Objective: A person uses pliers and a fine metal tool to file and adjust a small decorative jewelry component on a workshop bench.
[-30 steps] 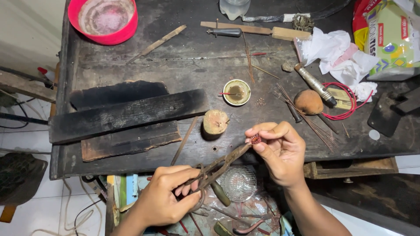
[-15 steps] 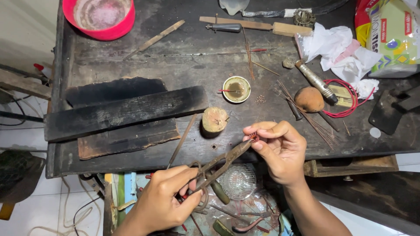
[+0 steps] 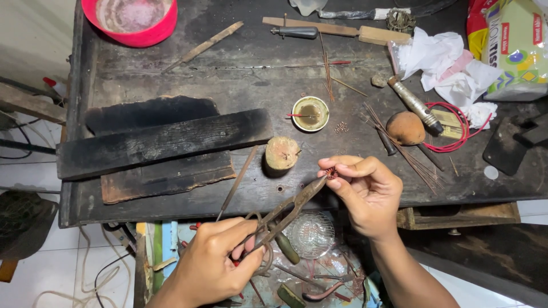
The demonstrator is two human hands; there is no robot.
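We see one pair of shears (image 3: pixel 288 212) gripped tight in our left hand (image 3: pixel 214 263), its blades meeting one small reddish piece (image 3: pixel 330 173) pinched in our right hand (image 3: pixel 365 191). Just beyond the shears stand one wooden stump (image 3: pixel 282 153) and one small dish (image 3: pixel 310 113); nothing blocks them.

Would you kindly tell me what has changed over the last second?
Very little: the left hand keeps gripping the shears, blade tips at the small reddish piece pinched in the right hand. Only the view drifted slightly. The wooden stub and small dish stayed put.
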